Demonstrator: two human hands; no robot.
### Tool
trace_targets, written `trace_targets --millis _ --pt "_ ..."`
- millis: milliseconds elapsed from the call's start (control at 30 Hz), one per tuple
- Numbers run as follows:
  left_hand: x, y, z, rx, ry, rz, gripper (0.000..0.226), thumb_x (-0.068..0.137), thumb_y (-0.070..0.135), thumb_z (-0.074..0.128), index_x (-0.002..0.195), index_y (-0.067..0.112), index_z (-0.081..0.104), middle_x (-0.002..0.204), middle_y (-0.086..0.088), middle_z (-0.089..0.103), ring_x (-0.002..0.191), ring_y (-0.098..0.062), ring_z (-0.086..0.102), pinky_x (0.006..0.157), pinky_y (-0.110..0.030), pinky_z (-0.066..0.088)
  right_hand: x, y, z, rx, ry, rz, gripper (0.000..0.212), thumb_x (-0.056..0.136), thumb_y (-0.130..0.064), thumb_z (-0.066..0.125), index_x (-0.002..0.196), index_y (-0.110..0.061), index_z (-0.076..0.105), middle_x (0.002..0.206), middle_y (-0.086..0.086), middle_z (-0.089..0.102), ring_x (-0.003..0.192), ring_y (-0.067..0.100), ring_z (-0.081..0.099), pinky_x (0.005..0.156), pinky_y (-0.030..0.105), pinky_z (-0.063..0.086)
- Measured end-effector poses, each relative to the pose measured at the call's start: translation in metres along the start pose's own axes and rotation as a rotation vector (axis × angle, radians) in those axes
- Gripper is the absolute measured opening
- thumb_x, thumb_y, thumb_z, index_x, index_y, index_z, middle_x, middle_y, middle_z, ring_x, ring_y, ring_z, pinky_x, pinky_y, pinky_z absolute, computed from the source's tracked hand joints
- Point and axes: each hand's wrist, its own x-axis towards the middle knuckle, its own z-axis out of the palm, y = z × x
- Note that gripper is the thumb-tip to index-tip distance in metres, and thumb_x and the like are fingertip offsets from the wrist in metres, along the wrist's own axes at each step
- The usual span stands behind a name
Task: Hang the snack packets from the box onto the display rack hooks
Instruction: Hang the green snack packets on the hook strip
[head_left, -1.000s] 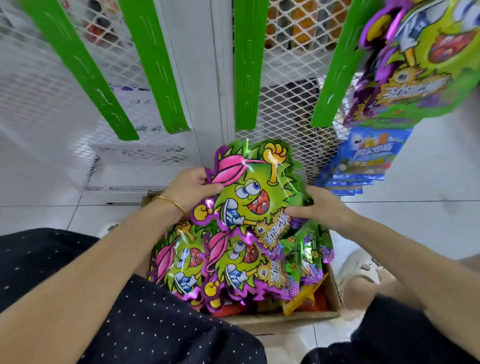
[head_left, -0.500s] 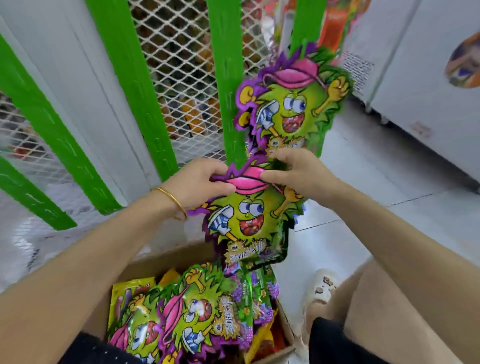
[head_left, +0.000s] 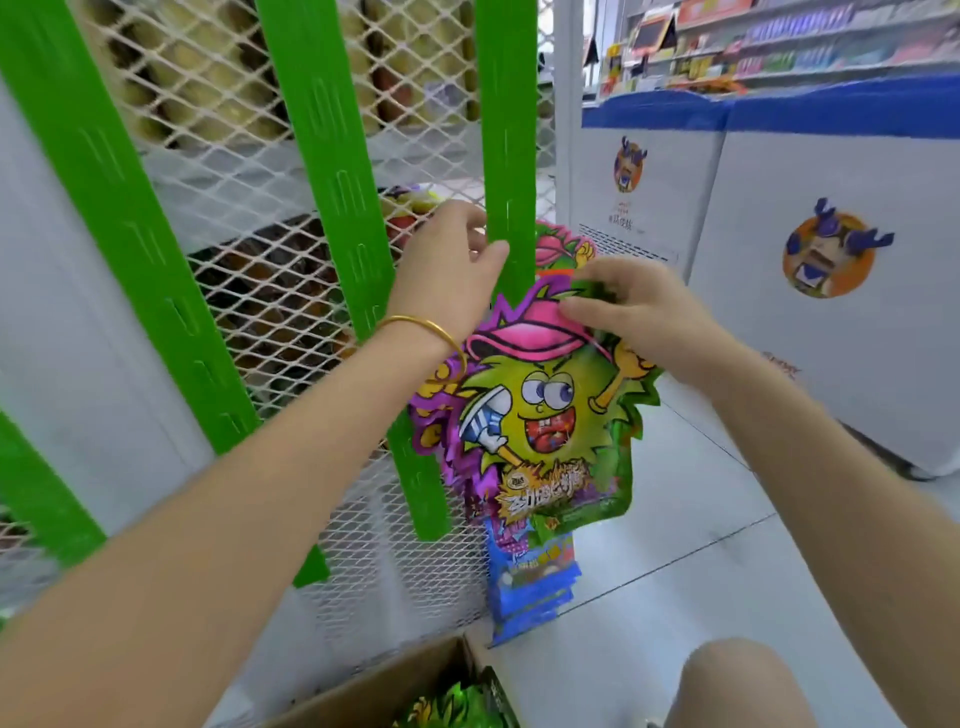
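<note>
I see the left hand (head_left: 452, 270) raised at the display rack (head_left: 249, 218), with a gold bangle (head_left: 434, 332) on its wrist. Its thumb and curled fingers meet the left edge of the green strip (head_left: 506, 197) and pinch it there. Whether a hook is under the fingers, I cannot tell.

The right hand (head_left: 641, 312) is just beside it, on the other side of that strip. Its fingertips pinch the top of a snack packet (head_left: 540, 415), at the pink cap of the printed cartoon figure. This packet hangs down under both hands, flat and nearly upright, and the left wrist covers a part of its upper left edge.

Just above the right hand, the top of another packet (head_left: 563, 249) of the same kind shows against the strip. Below the held packet, some blue packets (head_left: 535, 577) hang low at the same strip.

To the left of the left hand the rack has white mesh and other green strips (head_left: 332, 234). Far under the left forearm stands the cardboard box (head_left: 395, 691), with green packets (head_left: 457, 706) in it. To the right of the right hand stand white freezer cabinets (head_left: 831, 364).
</note>
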Motion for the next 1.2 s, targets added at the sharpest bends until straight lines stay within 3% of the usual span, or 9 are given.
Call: trace_targets --millis 200,267,333,567,700,867,1000,1133,1200 --pt "0.017 0.008 0.009 -0.014 -0.042 -0.098 0.028 0.089 0.028 0.058 0.109 0.007 0.058 0.091 0.0 0.055 0.088 -0.017 0.055 0.082 -0.025 0.043 0.028 -0.003 0.0 -0.129 0.15 -0.079 0.022 0.085 -0.025 0.066 0.103 -0.013 0.064 0.094 0.003 0.066 0.088 0.021 0.062 0.082 0.038 0.051" --pt "0.02 0.011 0.01 0.016 -0.108 -0.08 0.022 0.091 0.029 0.056 0.082 0.01 0.061 0.072 -0.002 0.049 0.068 -0.015 0.047 0.066 -0.026 0.035 0.034 0.0 0.002 -0.168 0.187 -0.096 0.021 0.085 -0.028 0.065 0.103 -0.016 0.064 0.092 -0.001 0.064 0.087 0.019 0.06 0.082 0.039 0.05" --pt "0.021 0.013 0.011 0.027 -0.16 -0.074 0.038 0.092 0.026 0.053 0.057 0.015 0.042 0.056 -0.002 0.033 0.052 -0.015 0.031 0.055 -0.029 0.023 0.039 0.004 0.003 -0.21 0.22 -0.112 0.02 0.085 -0.03 0.064 0.101 -0.018 0.064 0.088 -0.004 0.061 0.086 0.018 0.058 0.081 0.041 0.05" --pt "0.024 0.016 0.009 0.04 -0.227 -0.14 0.042 0.097 0.027 0.046 0.058 0.018 0.031 0.057 0.001 0.027 0.049 -0.012 0.025 0.039 -0.02 0.019 0.04 0.004 0.009 -0.365 0.333 -0.196 0.019 0.088 -0.035 0.058 0.099 -0.021 0.062 0.083 -0.009 0.058 0.082 0.019 0.057 0.074 0.039 0.049" --pt "0.024 0.014 0.009 -0.071 -0.205 -0.21 0.04 0.095 0.029 0.049 0.06 0.016 0.034 0.055 0.0 0.027 0.049 -0.013 0.026 0.053 -0.028 0.022 0.037 0.006 0.011 -0.461 0.328 -0.181 0.022 0.09 -0.036 0.056 0.105 -0.021 0.06 0.091 -0.008 0.061 0.09 0.02 0.058 0.076 0.038 0.048" --pt "0.021 0.011 0.009 -0.088 -0.21 -0.235 0.038 0.095 0.034 0.048 0.063 0.015 0.039 0.055 -0.004 0.031 0.046 -0.015 0.027 0.053 -0.027 0.025 0.03 0.011 0.014 -0.448 0.294 -0.18 0.025 0.089 -0.036 0.058 0.109 -0.021 0.061 0.098 -0.003 0.066 0.091 0.02 0.059 0.074 0.035 0.047" --pt "0.015 0.003 0.009 -0.111 -0.224 -0.227 0.026 0.095 0.03 0.05 0.085 0.008 0.06 0.08 -0.018 0.057 0.067 -0.019 0.05 0.07 -0.035 0.05 0.026 0.021 0.019 -0.454 0.226 -0.157 0.027 0.089 -0.036 0.059 0.107 -0.016 0.06 0.092 -0.001 0.064 0.086 0.021 0.058 0.064 0.03 0.039" --pt "0.001 -0.004 0.01 0.021 -0.181 -0.107 0.024 0.09 0.019 0.057 0.108 0.004 0.061 0.09 -0.005 0.06 0.081 -0.016 0.056 0.08 -0.027 0.046 0.022 0.026 0.026 -0.381 0.267 -0.084 0.036 0.083 -0.042 0.065 0.105 -0.014 0.057 0.098 0.0 0.059 0.089 0.021 0.056 0.071 0.034 0.045" --pt "-0.014 -0.008 0.009 0.059 -0.122 -0.037 0.034 0.088 0.013 0.058 0.121 0.009 0.053 0.107 -0.001 0.059 0.098 -0.012 0.056 0.093 -0.024 0.044 0.016 0.026 0.029 -0.466 0.42 -0.128 0.042 0.08 -0.041 0.068 0.107 -0.011 0.056 0.105 0.005 0.055 0.097 0.025 0.053 0.082 0.038 0.046"
